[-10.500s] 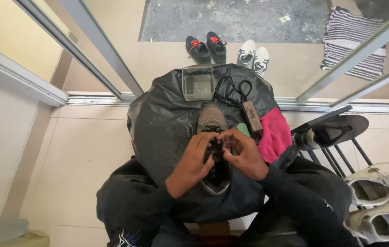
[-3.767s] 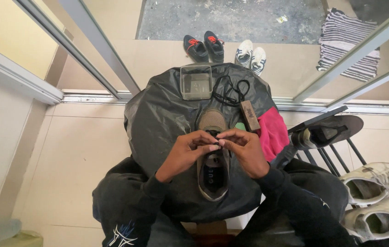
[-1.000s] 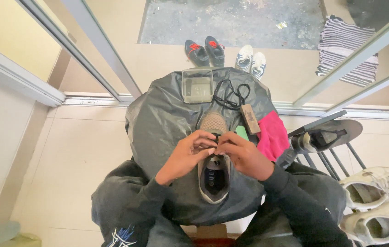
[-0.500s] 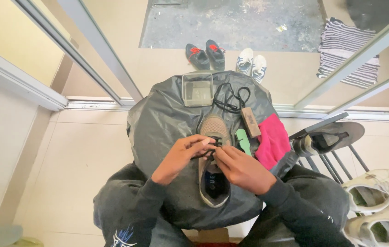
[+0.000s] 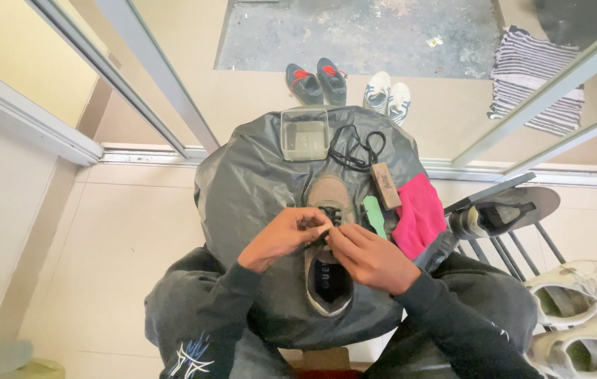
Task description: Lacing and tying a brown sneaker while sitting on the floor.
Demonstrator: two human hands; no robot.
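Left hand [image 5: 286, 237] and right hand [image 5: 367, 254] both pinched on the dark lace at the throat of a tan-grey shoe [image 5: 329, 247], fingertips meeting over the eyelets. Shoe lies sole down at the middle of the surface [image 5: 242, 189], toe pointing away from the person, dark insole showing at the heel opening.

Surface is round and covered in crinkly, shiny dark grey plastic sheet. On it beyond the toe: clear square plastic box [image 5: 305, 133], loose black lace [image 5: 355, 147] in a tangled loop. Right of the shoe: small brown wooden brush [image 5: 385, 185], flat green strip [image 5: 374, 215], bright pink cloth [image 5: 419, 215] draped at the edge.

Person wears dark sleeves and trousers. Floor is pale beige tile. Metal sliding-door track and glass frames cross behind the surface. Past them, a dark pair of sneakers [image 5: 317, 81] with red marks, a white pair [image 5: 388, 100], a folded striped cloth [image 5: 536, 88]. Right side: black shoe [image 5: 495, 216] on a metal rack, white sneakers [image 5: 583, 305] below.
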